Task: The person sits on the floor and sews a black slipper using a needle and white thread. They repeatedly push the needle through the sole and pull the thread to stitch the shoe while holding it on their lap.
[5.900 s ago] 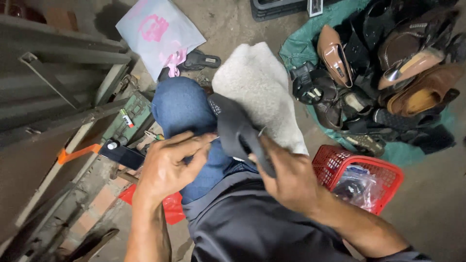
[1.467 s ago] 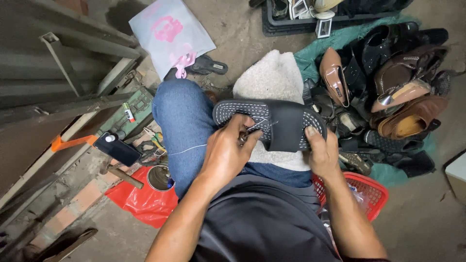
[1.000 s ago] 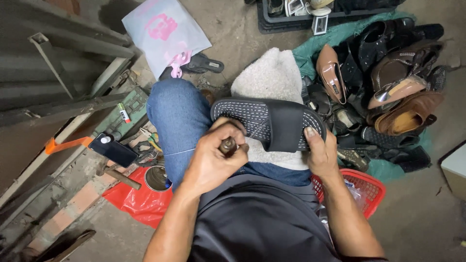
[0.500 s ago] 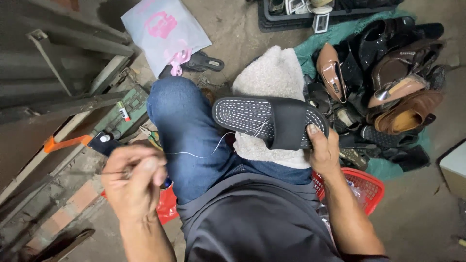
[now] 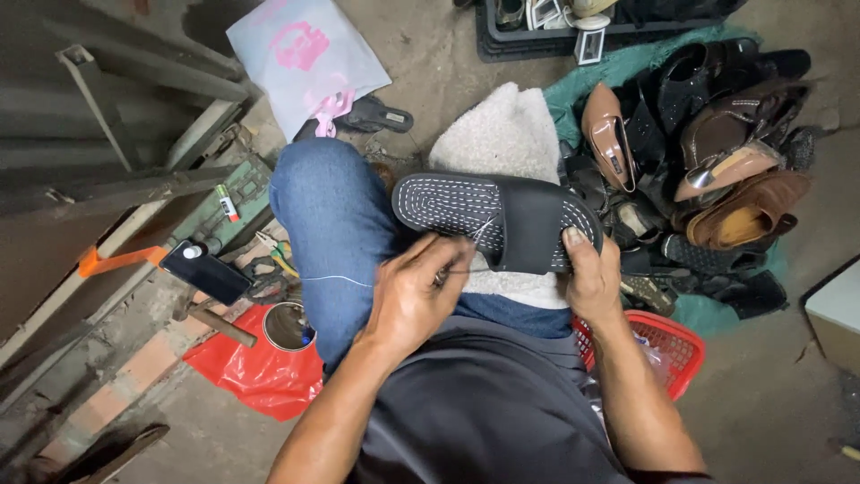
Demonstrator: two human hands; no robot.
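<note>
A black slide sandal (image 5: 497,220) with white stitching along its sole edge lies across my lap on a white fleecy cloth (image 5: 503,143). My right hand (image 5: 593,278) grips the sandal's right end, thumb on top. My left hand (image 5: 414,300) is at the sandal's near edge, fingers pinched on a thin awl or needle and a white thread (image 5: 336,280) that trails left over my blue-jeaned knee (image 5: 331,215). The tool's tip is hidden by my fingers.
A heap of shoes (image 5: 708,170) lies on a green cloth at right. A red basket (image 5: 663,345) sits by my right hip. At left are a phone (image 5: 204,271), a hammer (image 5: 215,323), a tin (image 5: 287,327), a red bag (image 5: 246,376) and metal framing (image 5: 107,161). A white-pink bag (image 5: 305,63) lies ahead.
My left hand, which had pulled the thread far out to the left half a second ago, has come back to the sandal's near edge. My right hand kept holding the sandal.
</note>
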